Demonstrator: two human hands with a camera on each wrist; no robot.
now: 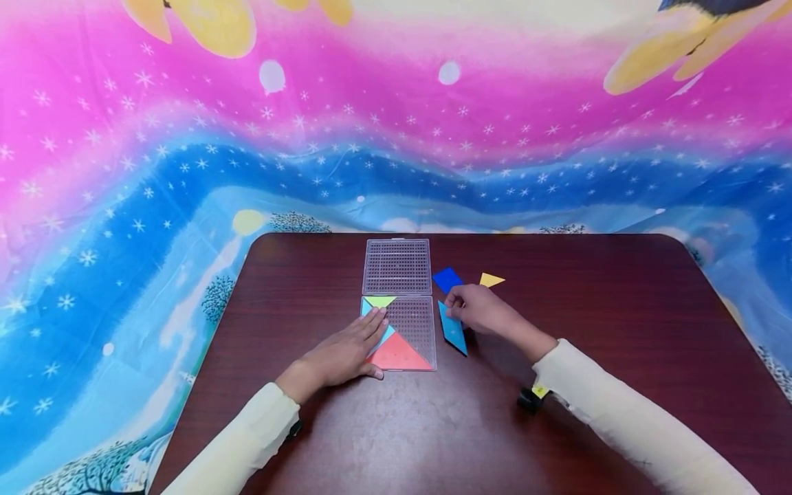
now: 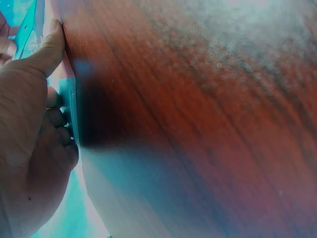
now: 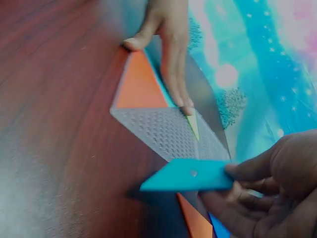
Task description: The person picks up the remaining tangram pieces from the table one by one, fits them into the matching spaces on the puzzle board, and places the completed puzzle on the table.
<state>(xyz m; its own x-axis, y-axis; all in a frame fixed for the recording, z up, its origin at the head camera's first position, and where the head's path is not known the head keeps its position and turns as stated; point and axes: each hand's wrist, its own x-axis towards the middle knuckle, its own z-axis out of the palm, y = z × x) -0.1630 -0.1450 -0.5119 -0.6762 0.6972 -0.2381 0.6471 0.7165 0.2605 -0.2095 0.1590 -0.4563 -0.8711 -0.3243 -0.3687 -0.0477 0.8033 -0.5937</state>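
My right hand (image 1: pixel 491 315) pinches a blue parallelogram tangram piece (image 1: pixel 454 333) by one end, thumb against fingers. In the right wrist view the parallelogram (image 3: pixel 193 174) is raised and tilted above the table. Fingers extended, my left hand (image 1: pixel 346 352) rests on the near half of a clear gridded case (image 1: pixel 419 320), its thumb at the near edge. Inside that half lie a coral triangle (image 1: pixel 402 355), a lime triangle (image 1: pixel 381 301) and a light blue piece (image 1: pixel 388 336) partly covered by my left fingers.
The case's other gridded half (image 1: pixel 396 267) lies unfolded flat behind. To its right, a dark blue piece (image 1: pixel 448 279) and a yellow triangle (image 1: pixel 491 280) lie on the dark wooden table (image 1: pixel 297 275). A patterned cloth (image 1: pixel 396 137) hangs beyond the table's far edge.
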